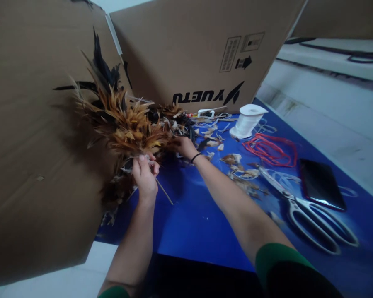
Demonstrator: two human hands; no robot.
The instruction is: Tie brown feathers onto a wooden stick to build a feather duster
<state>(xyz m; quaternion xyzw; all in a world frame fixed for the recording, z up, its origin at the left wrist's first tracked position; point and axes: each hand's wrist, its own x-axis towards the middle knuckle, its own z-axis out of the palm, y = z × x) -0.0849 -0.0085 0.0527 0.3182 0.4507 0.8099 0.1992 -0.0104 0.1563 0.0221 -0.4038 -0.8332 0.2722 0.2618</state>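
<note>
My left hand is closed around the base of a big feather bundle, brown and golden with long black plumes at the top. A thin stick slants down from this hand toward the blue tabletop. To the right, my right hand, with a dark band at the wrist, reaches into the brown and black feathers beside the bundle. Its fingertips are hidden there, so I cannot see whether they grip anything. More dark feathers lie left of my left hand, against the cardboard.
Cardboard panels stand at the left and back. Loose feathers are scattered on the blue table. At the right are a white ribbon spool, red cord, large scissors and a dark phone.
</note>
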